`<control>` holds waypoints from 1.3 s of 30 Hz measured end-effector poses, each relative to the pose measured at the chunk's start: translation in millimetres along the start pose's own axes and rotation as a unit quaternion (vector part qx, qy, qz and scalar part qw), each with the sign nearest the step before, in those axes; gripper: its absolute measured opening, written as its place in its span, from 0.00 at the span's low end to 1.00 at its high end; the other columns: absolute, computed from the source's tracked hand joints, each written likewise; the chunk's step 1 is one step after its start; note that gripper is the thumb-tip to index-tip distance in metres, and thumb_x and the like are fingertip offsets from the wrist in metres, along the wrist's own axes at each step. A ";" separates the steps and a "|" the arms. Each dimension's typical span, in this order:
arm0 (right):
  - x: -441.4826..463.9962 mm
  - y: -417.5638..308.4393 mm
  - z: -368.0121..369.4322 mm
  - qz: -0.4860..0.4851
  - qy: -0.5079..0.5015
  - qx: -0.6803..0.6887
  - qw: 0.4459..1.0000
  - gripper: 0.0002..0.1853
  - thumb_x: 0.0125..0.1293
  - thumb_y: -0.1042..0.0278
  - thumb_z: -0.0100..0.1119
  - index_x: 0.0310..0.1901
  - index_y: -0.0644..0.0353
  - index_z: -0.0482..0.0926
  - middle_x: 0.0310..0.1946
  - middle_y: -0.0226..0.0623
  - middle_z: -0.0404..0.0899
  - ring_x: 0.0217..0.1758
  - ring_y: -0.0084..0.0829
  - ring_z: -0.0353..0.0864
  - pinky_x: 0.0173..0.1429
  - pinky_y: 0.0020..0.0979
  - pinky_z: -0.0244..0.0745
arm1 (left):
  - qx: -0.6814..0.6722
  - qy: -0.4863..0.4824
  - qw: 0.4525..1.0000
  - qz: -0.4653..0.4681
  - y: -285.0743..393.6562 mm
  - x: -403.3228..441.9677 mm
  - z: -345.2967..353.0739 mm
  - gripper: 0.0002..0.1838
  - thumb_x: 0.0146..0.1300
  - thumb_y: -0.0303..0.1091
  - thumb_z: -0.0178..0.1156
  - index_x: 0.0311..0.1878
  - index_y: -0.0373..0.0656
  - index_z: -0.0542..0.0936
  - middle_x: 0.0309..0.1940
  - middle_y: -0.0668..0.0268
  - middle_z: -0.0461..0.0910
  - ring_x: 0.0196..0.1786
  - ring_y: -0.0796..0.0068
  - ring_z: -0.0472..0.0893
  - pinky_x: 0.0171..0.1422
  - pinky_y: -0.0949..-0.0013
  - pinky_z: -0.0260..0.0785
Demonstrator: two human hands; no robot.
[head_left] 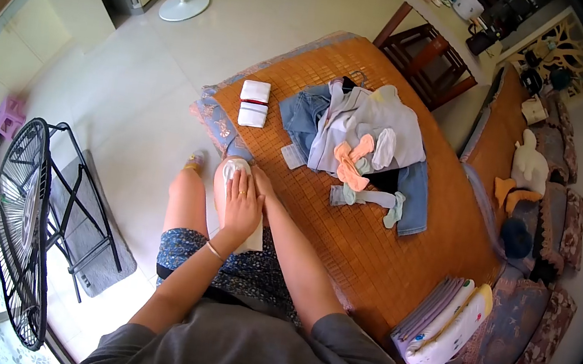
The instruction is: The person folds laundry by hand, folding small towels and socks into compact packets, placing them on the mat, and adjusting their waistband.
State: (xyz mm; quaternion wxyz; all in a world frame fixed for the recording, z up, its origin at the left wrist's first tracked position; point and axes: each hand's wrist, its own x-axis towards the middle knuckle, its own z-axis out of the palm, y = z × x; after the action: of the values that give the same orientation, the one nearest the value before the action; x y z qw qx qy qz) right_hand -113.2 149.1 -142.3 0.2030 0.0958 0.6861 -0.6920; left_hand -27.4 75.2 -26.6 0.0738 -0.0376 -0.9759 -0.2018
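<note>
A white sock-like piece of cloth (235,167) lies flat over my raised knee and thigh. My left hand (245,205), with a ring and a bracelet, rests flat on it with the fingers stretched out. Against the side of the knee is my right hand (262,182), its visible fingers extended and partly hidden behind the left. Two white folded bundles (252,115) sit on the brown mat (299,235) beyond the knee. To their right spreads a loose pile of laundry: blue jeans (412,199), a pale grey shirt (340,125) and several small socks, orange socks (354,162) among them.
Folded cloths (450,327) are stacked on the mat at the right. Cushions (511,317) and a white plush toy (530,162) line the sofa back. A black fan (22,219) stands left; a white stand base (184,6) and a table (439,31) are farther off.
</note>
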 end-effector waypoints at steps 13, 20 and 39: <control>-105.1 -50.9 -89.0 0.030 -0.021 0.165 0.986 0.12 0.67 0.68 0.50 0.49 0.60 0.76 0.40 0.36 0.79 0.42 0.25 0.78 0.45 0.28 0.75 | 0.085 -0.053 0.995 0.007 0.5 0.4 -2.5 0.25 0.67 0.52 0.43 0.63 0.51 0.70 0.72 0.50 0.49 0.75 0.54 0.42 0.71 0.38 0.29; -130.3 -95.0 -237.1 -0.104 0.284 0.276 0.912 0.15 0.64 0.75 0.49 0.52 0.58 0.75 0.54 0.38 0.74 0.49 0.33 0.77 0.51 0.33 0.72 | 0.075 -0.124 0.989 -0.023 3.9 2.2 -8.8 0.26 0.67 0.58 0.40 0.62 0.58 0.72 0.72 0.49 0.45 0.75 0.53 0.39 0.71 0.37 0.27; -87.9 -228.8 -314.5 -0.181 0.269 0.109 0.940 0.16 0.66 0.64 0.56 0.48 0.68 0.75 0.43 0.38 0.79 0.48 0.33 0.78 0.55 0.33 0.72 | -0.157 0.046 0.986 -0.027 -29.4 9.2 -67.1 0.22 0.69 0.43 0.47 0.62 0.43 0.69 0.67 0.53 0.60 0.72 0.47 0.51 0.73 0.50 0.44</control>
State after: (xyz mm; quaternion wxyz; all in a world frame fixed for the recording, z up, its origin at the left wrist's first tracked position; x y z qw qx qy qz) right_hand -174.5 467.6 89.5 -0.1292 0.1739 0.6410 -0.7363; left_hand -30.9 21.8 24.3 0.1063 -0.0135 -0.9284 -0.3559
